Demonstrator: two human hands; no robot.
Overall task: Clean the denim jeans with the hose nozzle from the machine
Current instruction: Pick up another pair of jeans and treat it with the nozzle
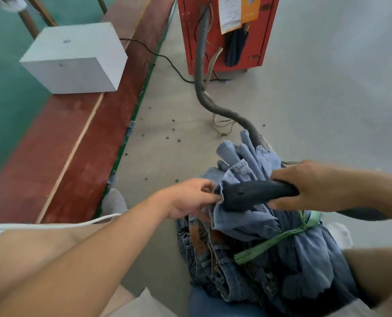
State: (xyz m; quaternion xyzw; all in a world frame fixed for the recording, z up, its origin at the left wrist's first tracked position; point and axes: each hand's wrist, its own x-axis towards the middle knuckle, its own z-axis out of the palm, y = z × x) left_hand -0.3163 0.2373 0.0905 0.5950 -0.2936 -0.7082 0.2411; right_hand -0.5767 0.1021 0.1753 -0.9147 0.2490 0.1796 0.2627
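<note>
Head view looked down on a concrete floor (316, 92) with a pile of denim jeans (270, 255) lying just in front of the person. A pale blue pair sat on top of the pile, its cloth bunched up toward the hands; darker pairs lay beneath, and a green strap (275, 242) was tied around the bundle.

Right hand (318, 186) was wrapped around the rear of the black hose nozzle (256, 194), fingers curled over the top and thumb underneath. The nozzle lay roughly level, its tip pointing toward the left hand and pressed into the pale denim. Left hand (190, 197) pinched a fold of that denim between thumb and curled fingers, right beside the nozzle tip.

A grey ribbed hose (215, 107) ran from behind the jeans, across the floor in a bend, and up along the front of the red machine (227, 35) at the top of frame. Paper labels and a dark cloth hung on the machine's front. A thin black cable (167, 59) crossed the floor to the machine's base.

Left of the floor, a red-brown board (94, 124) ran beside a green surface, with a white box (76, 58) resting on it. Small dark specks dotted the floor near the board's edge.
</note>
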